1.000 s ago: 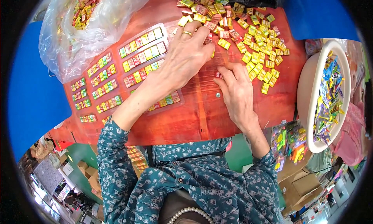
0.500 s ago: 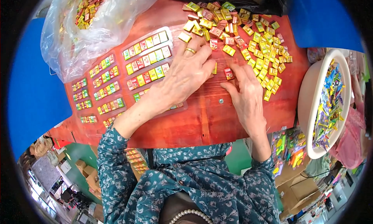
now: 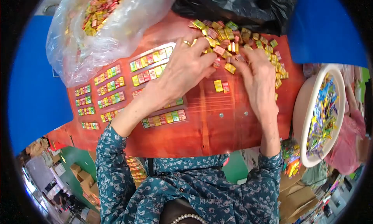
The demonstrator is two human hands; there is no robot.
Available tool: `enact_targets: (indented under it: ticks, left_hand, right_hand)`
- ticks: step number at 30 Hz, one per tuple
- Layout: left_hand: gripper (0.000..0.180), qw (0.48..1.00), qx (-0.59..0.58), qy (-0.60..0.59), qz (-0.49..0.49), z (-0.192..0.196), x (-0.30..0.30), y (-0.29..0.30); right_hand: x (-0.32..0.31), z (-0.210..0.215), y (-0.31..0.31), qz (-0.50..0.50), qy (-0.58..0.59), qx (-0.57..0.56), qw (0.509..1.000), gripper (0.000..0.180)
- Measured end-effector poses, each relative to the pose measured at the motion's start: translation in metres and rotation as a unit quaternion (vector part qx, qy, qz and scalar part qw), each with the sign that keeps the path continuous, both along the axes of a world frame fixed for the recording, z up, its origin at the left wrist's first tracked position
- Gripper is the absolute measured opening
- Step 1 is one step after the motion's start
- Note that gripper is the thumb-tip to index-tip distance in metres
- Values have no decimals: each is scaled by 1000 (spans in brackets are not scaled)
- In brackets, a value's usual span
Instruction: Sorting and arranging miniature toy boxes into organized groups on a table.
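A pile of tiny yellow, red and green boxes (image 3: 227, 33) lies on the red table at the far middle and right. My left hand (image 3: 190, 60), with a ring on it, reaches over the pile's left edge. Its fingers are bent but apart, and a red box (image 3: 217, 63) lies by its fingertips. My right hand (image 3: 258, 74) reaches into the pile from the right, thumb and fingers apart, next to a yellow box (image 3: 230, 68). Nearer me, a yellow box (image 3: 218, 86) and a red box (image 3: 226, 87) stand side by side. My left forearm partly covers a clear tray (image 3: 165, 118) with rows of boxes.
Several smaller filled trays (image 3: 111, 100) lie at the left. A clear plastic bag (image 3: 112, 41) of boxes stands far left, and a black bag (image 3: 237, 10) lies behind the pile. A white tub (image 3: 301, 123) with colourful small pieces stands past the table's right edge.
My right hand has left the red box and moved away from me to the pile. The yellow and red boxes now stand together, uncovered. The whole view has shifted slightly.
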State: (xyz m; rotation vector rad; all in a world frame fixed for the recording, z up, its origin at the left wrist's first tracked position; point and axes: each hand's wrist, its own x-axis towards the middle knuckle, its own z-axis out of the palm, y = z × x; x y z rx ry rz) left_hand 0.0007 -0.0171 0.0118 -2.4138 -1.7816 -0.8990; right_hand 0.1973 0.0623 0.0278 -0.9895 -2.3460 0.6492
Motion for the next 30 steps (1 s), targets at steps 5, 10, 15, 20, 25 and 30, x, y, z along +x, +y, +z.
enact_targets:
  ticks: [5,10,15,20,25,30]
  left_hand:
    - [20,989,96,-35,110,26,-64,24]
    - [16,919,126,-213,306,43,-159,2]
    - [56,971,-5,-22,238,-1,-172,-19]
    - [68,973,-13,97,208,-56,-165,1]
    - [59,973,-23,157,168,-64,-186,21]
    - [56,989,-80,-69,108,-29,-231,20]
  right_hand:
    - [-21,8,31,-13,-17,3,1000,24]
    - [-45,25,17,51,-29,-10,998,23]
    - [-94,41,19,107,55,-6,993,23]
    - [-211,46,21,234,189,125,945,21]
    - [-339,-23,75,272,20,144,951,26]
    - [-380,-74,148,81,41,83,992,17]
